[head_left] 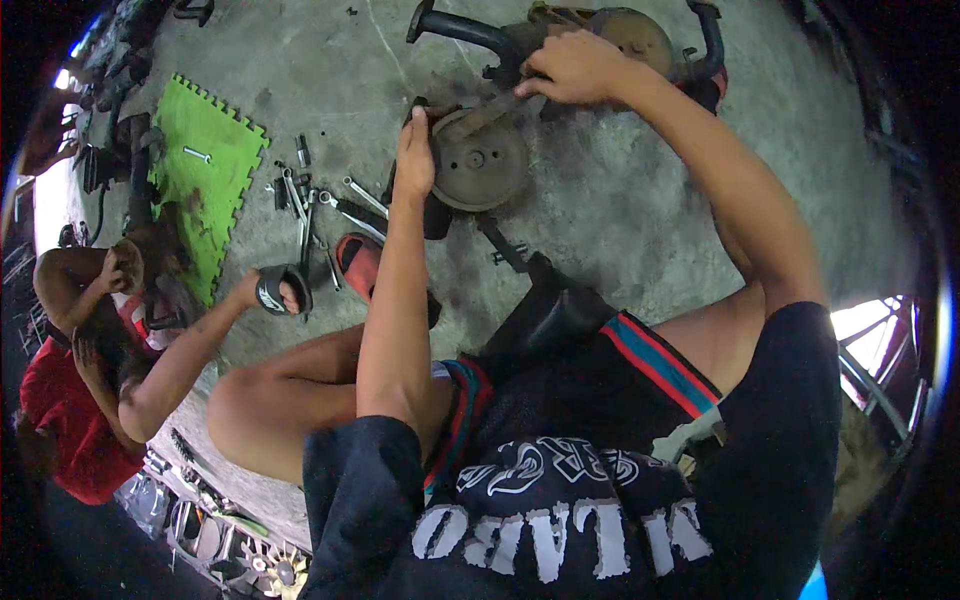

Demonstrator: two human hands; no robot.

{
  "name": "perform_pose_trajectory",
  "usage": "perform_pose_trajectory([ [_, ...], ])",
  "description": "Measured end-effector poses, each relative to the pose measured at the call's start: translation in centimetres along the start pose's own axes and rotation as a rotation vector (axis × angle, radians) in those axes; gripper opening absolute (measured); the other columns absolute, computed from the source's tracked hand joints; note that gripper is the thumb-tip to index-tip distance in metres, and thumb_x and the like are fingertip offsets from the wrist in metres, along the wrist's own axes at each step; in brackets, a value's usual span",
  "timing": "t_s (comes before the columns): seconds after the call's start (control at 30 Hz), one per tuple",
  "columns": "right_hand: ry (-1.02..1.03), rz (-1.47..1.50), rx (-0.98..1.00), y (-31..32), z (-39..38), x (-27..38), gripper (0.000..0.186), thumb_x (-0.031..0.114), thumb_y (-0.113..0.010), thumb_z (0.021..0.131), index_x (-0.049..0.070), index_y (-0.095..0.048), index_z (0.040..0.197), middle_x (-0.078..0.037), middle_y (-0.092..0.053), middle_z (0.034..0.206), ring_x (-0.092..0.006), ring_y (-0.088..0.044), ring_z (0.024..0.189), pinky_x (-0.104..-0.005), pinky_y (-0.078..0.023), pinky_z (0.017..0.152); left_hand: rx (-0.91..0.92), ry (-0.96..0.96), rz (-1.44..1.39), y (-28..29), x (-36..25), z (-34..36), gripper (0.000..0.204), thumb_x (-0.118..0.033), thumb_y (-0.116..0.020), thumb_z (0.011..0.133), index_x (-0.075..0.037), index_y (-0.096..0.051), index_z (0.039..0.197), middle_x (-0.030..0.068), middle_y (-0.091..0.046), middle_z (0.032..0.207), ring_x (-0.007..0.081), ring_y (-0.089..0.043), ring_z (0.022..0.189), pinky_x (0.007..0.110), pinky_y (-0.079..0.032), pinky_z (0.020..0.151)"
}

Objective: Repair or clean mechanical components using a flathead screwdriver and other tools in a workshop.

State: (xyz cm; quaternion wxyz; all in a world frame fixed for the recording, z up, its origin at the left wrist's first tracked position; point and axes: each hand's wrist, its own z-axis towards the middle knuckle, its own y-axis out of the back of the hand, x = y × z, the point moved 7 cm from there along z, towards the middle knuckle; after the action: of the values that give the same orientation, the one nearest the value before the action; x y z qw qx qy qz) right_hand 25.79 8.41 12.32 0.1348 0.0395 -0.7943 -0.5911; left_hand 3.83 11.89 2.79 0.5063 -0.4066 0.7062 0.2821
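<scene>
Metal disc (480, 175): left hand (414, 160) at rim, likely steadying; grip unclear.
Flat strip (488, 114): right hand (575, 68) clamped on end, likely guiding.

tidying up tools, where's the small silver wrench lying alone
In the head view's upper left, the small silver wrench lies on the toothed-edge green foam mat, left of the scattered metal tools.
</scene>
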Motion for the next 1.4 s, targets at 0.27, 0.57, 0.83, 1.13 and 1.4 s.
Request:
perform_pose_trajectory([
  [0.27, -0.450, 0.570, 0.191, -9.5, -14.3, 1.6, 0.055, 0.051, -0.045, 0.100, 0.001, -0.067, 0.099, -0.027, -0.065, 0.092, -0.0437, -0.064, 0.091, -0.0508, -0.048, 0.080, -0.160, -0.012, 0.140, 2.4, 1.3, 1.0, 0.062, -0.048, -0.047, 0.103, 0.009, -0.062, 0.121, 0.0170, -0.066, 0.119, 0.0247, -0.059, 0.112, 0.033, -0.041, 0.102],
  [0.57, -0.553, 0.650, -0.371, -9.2, -20.2, 9.8, 0.044, 0.037, -0.046, 0.103, -0.003, -0.058, 0.117, -0.030, -0.062, 0.085, -0.0471, -0.061, 0.089, -0.0513, -0.047, 0.077, -0.507, -0.012, 0.047, 3.4, 0.5, -2.4, 0.059, -0.045, -0.045, 0.103, 0.009, -0.063, 0.117, 0.0177, -0.066, 0.114, 0.0263, -0.059, 0.107, 0.036, -0.041, 0.100],
  [0.83, -0.710, 0.726, -0.042, -10.5, -14.3, 8.7, 0.044, 0.039, -0.050, 0.101, -0.003, -0.063, 0.106, -0.029, -0.065, 0.090, -0.0483, -0.061, 0.091, -0.0529, -0.048, 0.079, -0.691, -0.301, -0.045, 1.2, 1.0, -6.1, 0.050, -0.034, -0.039, 0.107, 0.008, -0.064, 0.118, 0.0181, -0.067, 0.114, 0.0262, -0.061, 0.106, 0.036, -0.041, 0.100],
  [1.13, -0.588, 0.796, -0.072, -9.7, -11.6, 5.8, 0.049, 0.040, -0.050, 0.101, -0.006, -0.062, 0.090, -0.029, -0.064, 0.084, -0.0477, -0.063, 0.086, -0.0522, -0.047, 0.075, -0.681, -0.330, 0.055, 1.2, 0.2, -6.0, 0.045, -0.029, -0.041, 0.106, 0.007, -0.067, 0.112, 0.0173, -0.071, 0.102, 0.0224, -0.063, 0.091, 0.034, -0.046, 0.089],
  [1.4, -0.747, 0.853, -0.082, -14.8, -17.8, 8.6, 0.045, 0.038, -0.047, 0.102, -0.004, -0.063, 0.100, -0.030, -0.063, 0.084, -0.0473, -0.061, 0.086, -0.0519, -0.045, 0.076, -0.514, -0.206, 0.138, 0.9, -0.5, -3.7, 0.043, -0.028, -0.045, 0.105, 0.006, -0.071, 0.105, 0.0164, -0.074, 0.095, 0.0242, -0.068, 0.090, 0.035, -0.049, 0.085],
])
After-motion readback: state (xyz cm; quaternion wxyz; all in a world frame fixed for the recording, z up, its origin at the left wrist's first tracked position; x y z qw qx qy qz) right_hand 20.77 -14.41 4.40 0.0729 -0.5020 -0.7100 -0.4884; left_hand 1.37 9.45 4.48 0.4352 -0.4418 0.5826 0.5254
